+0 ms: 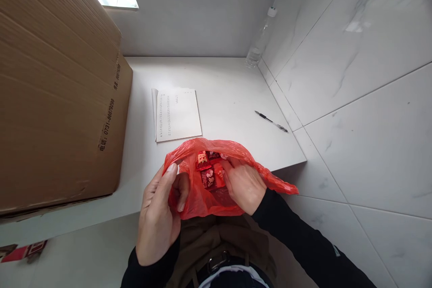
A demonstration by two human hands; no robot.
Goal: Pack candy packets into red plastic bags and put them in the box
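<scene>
A red plastic bag (205,200) hangs open at the near edge of the white counter (229,94). My left hand (158,216) pinches the bag's left rim between thumb and fingers and holds it open. My right hand (245,184) reaches into the bag from the right, fingers curled around small red wrapped packets (208,170) inside. Several packets lie in the bag, some printed with hearts and one with a gold character.
A large cardboard box (57,94) stands on the left of the counter. A printed sheet of paper (177,114) lies in the middle, a black pen (272,121) to the right, a clear plastic bottle (260,40) in the far corner by the tiled wall.
</scene>
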